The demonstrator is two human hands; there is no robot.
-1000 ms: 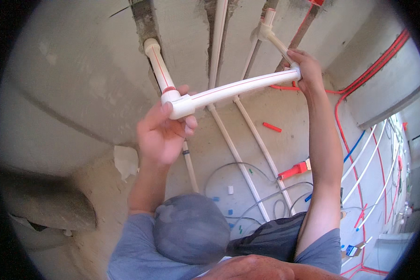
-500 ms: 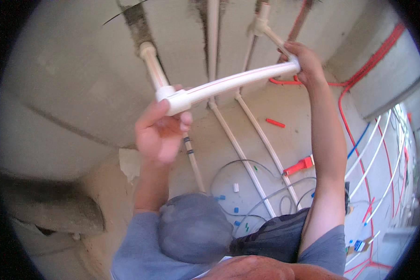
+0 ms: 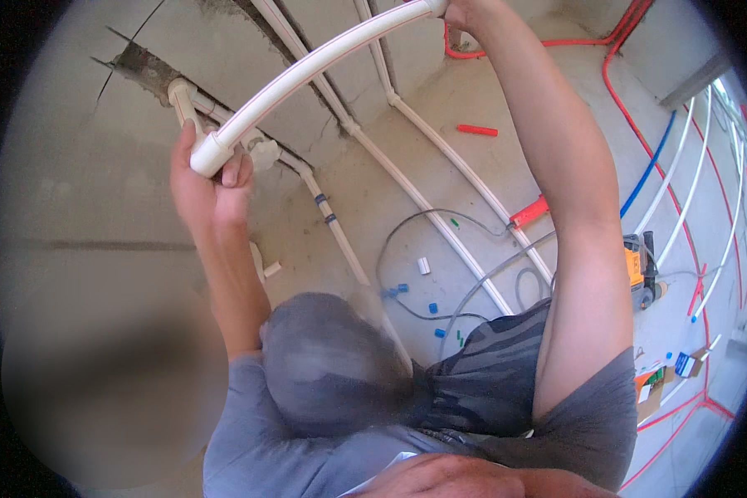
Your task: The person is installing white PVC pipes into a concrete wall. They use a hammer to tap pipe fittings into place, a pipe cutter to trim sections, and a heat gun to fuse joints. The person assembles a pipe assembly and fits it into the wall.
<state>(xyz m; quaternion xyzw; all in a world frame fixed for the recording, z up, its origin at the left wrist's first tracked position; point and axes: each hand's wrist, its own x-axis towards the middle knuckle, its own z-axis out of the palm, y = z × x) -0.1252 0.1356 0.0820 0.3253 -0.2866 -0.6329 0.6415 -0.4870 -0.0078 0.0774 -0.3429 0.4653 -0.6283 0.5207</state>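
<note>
White pipe: this long one (image 3: pixel 311 65) has a thin red line along it and is up in the air by the wall, slanting from low at the left hand to high at the right hand
White joint: it sits on the low end of the pipe, a fat, short piece (image 3: pixel 209 158)
Left hand: the person's hand (image 3: pixel 212 199) is gripping the joint, thumb on one side and fingers curled round the other
Right hand: this one (image 3: pixel 471 15) is at the high end of the pipe, but the top edge cuts it off, so I cannot tell how its fingers are closed
Wall stub: a short, pale pipe (image 3: pixel 184 104) pokes out of the wall, just above the left thumb
Floor pipe with bands: it (image 3: pixel 344 245) has two dark blue bands and runs along the floor beyond the left arm
Red tube: a little one (image 3: pixel 477 130) lies on the floor
Blue bits: small bits, like this one (image 3: pixel 433 308), lie near a short white piece (image 3: pixel 424 266)
</note>
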